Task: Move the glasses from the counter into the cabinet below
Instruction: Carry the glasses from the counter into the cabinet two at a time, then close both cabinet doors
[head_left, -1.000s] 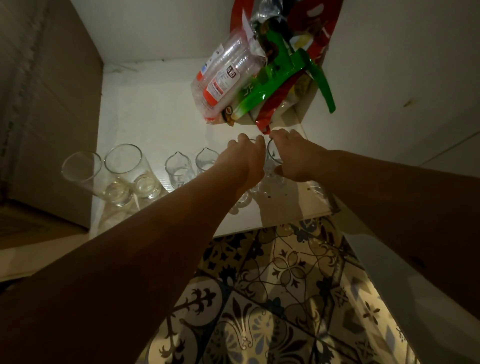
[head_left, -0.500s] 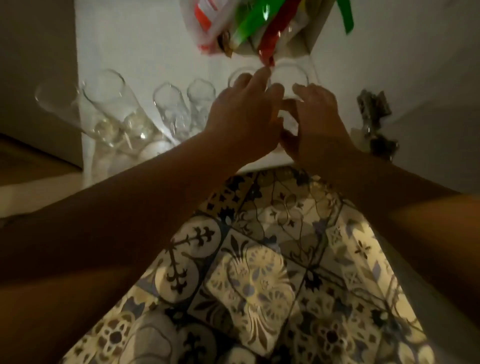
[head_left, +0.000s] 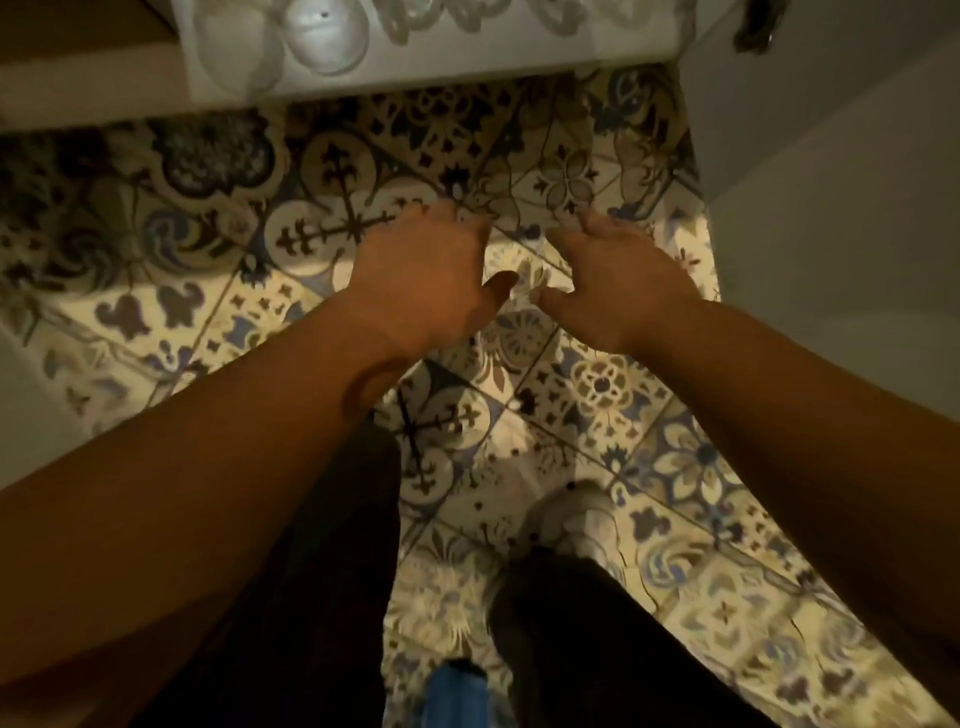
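The clear drinking glasses (head_left: 324, 39) stand on the white cabinet shelf (head_left: 467, 67) at the top edge, well apart from your hands. Your left hand (head_left: 426, 275) and right hand (head_left: 613, 280) hover over the patterned floor tiles (head_left: 597, 395), fingers loosely spread, holding nothing.

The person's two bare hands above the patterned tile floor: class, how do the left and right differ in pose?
The left hand shows its back with fingers bent downward; the right hand is flatter, fingers spread forward. The left thumb points right, the right thumb points left. Both are empty and hover over the patterned tile floor.
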